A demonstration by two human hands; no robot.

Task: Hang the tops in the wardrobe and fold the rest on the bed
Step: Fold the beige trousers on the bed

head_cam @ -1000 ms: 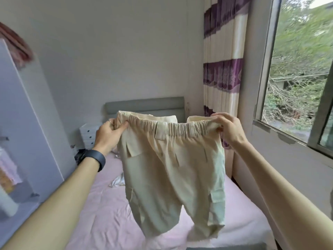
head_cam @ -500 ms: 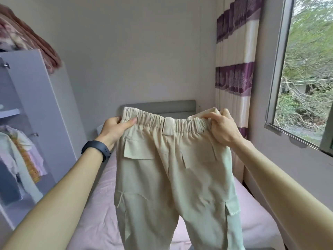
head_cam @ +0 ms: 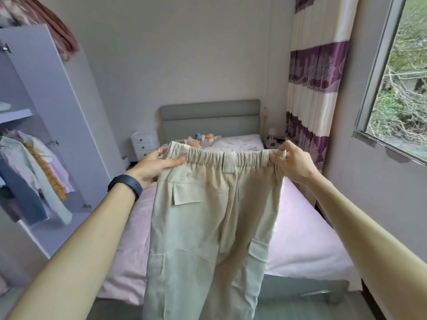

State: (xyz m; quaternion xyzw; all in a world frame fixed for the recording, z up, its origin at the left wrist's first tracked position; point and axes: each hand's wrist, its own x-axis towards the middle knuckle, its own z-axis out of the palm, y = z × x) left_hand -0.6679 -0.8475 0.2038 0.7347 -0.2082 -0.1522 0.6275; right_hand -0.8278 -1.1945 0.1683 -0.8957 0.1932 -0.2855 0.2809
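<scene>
pink quilted bed (head_cam: 300, 239) with padded grey headboard (head_cam: 210, 116) fills the room. both arms raised over it, left hand (head_cam: 154, 166) and right hand (head_cam: 293, 162) pinch the gathered elastic waistband of beige cargo trousers (head_cam: 208, 227), hanging limp.

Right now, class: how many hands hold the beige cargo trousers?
2. The left hand grips the left end of the waistband of the beige cargo trousers; the right hand pinches the right end. None hidden.
</scene>
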